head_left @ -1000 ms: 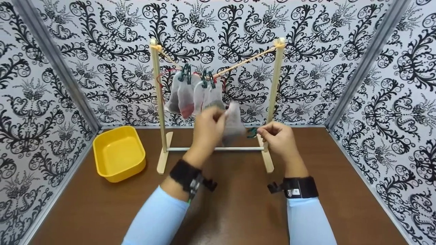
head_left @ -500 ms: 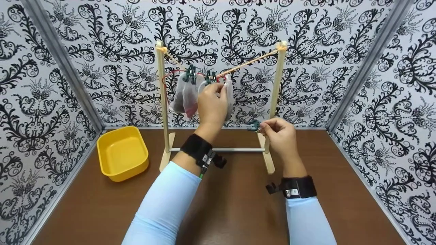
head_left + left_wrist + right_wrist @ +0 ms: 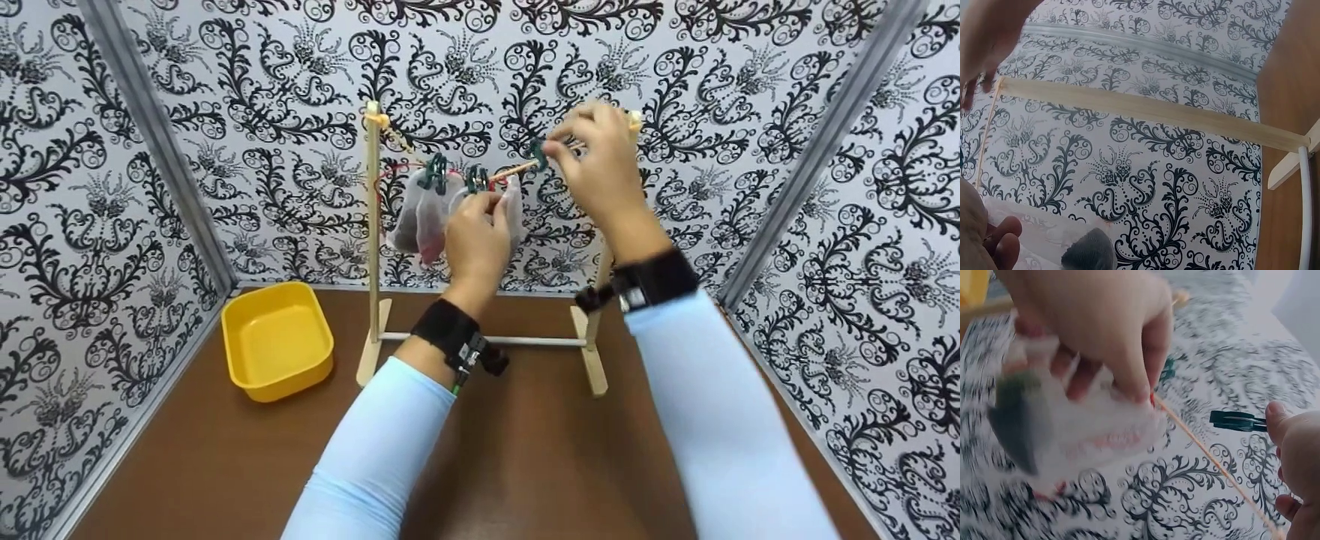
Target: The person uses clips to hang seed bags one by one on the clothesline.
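My left hand (image 3: 478, 244) pinches the top of a sheer white pouch (image 3: 515, 214) just below the sagging cord (image 3: 519, 170). Something dark grey shows inside this pouch (image 3: 1089, 427) in the right wrist view. My right hand (image 3: 600, 165), raised near the right post, pinches a dark green clothespin (image 3: 538, 155) by its end. That clothespin (image 3: 1237, 421) is close to the cord but apart from it in the right wrist view. Left of my left hand, several similar pouches (image 3: 431, 217) hang from the cord by green clothespins (image 3: 435, 174); my hand partly covers them.
The cord runs between two wooden posts (image 3: 373, 232) joined low down by a white rod (image 3: 540, 342). A yellow tub (image 3: 296, 381) sits left of the stand on the brown table (image 3: 517, 450). Patterned walls (image 3: 225, 195) enclose the back and sides. A loose red string (image 3: 382, 180) hangs by the left post.
My left hand has lifted the pouch from low in front of the stand to the cord. My right hand has risen with the clothespin from near the post's foot to cord height.
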A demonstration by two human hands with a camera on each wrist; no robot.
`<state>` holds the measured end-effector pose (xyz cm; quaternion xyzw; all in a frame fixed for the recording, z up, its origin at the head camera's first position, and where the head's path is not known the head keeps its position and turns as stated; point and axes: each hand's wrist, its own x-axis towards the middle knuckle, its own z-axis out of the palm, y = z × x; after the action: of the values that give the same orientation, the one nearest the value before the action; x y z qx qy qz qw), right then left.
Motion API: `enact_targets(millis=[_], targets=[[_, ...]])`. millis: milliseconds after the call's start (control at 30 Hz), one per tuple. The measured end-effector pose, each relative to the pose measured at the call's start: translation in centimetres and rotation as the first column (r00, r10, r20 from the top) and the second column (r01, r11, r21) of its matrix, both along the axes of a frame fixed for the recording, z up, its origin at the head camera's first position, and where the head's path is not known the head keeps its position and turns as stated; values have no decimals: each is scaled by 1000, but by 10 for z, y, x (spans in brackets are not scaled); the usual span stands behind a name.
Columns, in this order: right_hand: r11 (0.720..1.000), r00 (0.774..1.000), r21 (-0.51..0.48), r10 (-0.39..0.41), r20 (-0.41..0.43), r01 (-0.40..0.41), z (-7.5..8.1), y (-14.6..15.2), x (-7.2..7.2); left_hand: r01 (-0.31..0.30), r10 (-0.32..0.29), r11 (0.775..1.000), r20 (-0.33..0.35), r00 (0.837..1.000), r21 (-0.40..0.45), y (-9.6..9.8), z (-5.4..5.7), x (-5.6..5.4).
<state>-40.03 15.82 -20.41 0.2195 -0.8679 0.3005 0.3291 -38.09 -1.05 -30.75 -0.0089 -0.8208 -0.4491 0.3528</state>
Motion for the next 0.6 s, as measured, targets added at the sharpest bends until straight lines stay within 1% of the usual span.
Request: enact_targets(millis=[67, 133, 233, 333, 400, 500, 600], targets=[[996, 998, 85, -30, 48, 26, 15, -7, -8, -5, 5, 1000, 3, 1000, -14, 0, 1, -1], [988, 993, 156, -37, 115, 19, 24, -11, -15, -8, 8, 999, 4, 1000, -37, 0, 1, -2], [976, 978, 211, 5, 208, -50, 30, -12, -20, -17, 17, 997, -5, 1000, -78, 1, -1, -3], [965, 964, 224, 73, 257, -133, 29, -11, -22, -23, 22, 995, -20, 1000, -98, 0, -3, -2], [957, 962, 243, 94, 258, -159, 27, -12, -23, -24, 21, 994, -35, 999, -110, 0, -3, -2], [942, 964, 279, 121, 237, -187, 25, -13, -25, -19, 13, 993, -50, 999, -118, -1, -3, -2], [934, 968, 297, 142, 206, -200, 23, -15, -25, -14, 9, 992, -45, 999, -123, -1, -3, -1]])
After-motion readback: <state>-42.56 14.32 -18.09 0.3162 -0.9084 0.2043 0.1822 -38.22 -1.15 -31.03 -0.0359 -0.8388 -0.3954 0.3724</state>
